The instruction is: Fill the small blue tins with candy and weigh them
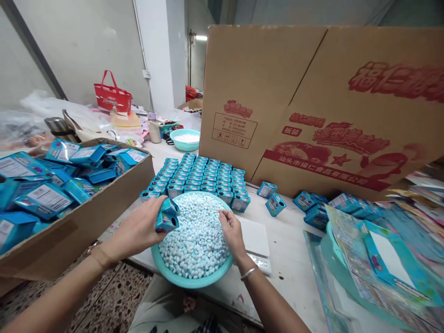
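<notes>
My left hand [140,229] is closed around a small blue box [167,216] with its flap open, held over the left rim of a teal bowl [194,280]. The bowl is heaped with small pale blue-white candies [196,233]. My right hand [231,233] rests on the candy pile at its right side, fingers curled down into the candies as if pinching some; what it holds is hidden. Behind the bowl, several filled small blue boxes [199,178] stand in neat rows on the white table [287,240].
A cardboard carton [79,222] at left holds several empty blue boxes. A big printed carton [312,106] stands behind the rows. Loose blue boxes [275,203] lie to the right, next to shiny packaging sheets [381,259]. A white scale [256,243] sits under the bowl's right side. A second teal bowl [185,138] stands farther back.
</notes>
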The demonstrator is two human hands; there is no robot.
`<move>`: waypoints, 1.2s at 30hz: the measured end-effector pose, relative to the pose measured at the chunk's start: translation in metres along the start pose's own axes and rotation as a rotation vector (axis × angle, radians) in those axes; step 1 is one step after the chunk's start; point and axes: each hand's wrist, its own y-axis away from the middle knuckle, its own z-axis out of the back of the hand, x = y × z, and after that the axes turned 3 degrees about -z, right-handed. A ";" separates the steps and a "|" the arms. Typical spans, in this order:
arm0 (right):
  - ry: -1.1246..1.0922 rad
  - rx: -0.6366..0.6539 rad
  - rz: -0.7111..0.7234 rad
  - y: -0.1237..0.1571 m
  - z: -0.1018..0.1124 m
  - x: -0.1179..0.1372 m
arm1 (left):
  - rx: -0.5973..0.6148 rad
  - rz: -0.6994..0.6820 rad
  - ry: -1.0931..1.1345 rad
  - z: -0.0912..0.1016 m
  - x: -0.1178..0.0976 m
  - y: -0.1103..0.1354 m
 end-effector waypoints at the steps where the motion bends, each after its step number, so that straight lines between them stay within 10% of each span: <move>1: 0.049 0.008 0.011 0.000 0.002 -0.007 | 0.091 -0.060 -0.234 -0.002 0.002 -0.004; 4: 0.220 0.051 0.052 0.003 -0.004 -0.018 | 0.334 -0.193 -0.788 -0.021 0.012 -0.013; 7: 0.251 0.065 0.042 0.003 -0.021 -0.019 | 0.409 -0.224 -0.856 -0.046 0.018 -0.020; 21: -0.682 -0.143 -0.267 -0.043 -0.061 0.025 | 0.148 -0.146 -0.167 -0.087 0.006 -0.031; 36: -0.653 0.064 -0.221 -0.056 -0.063 0.082 | -0.158 -0.056 0.346 -0.099 0.007 -0.011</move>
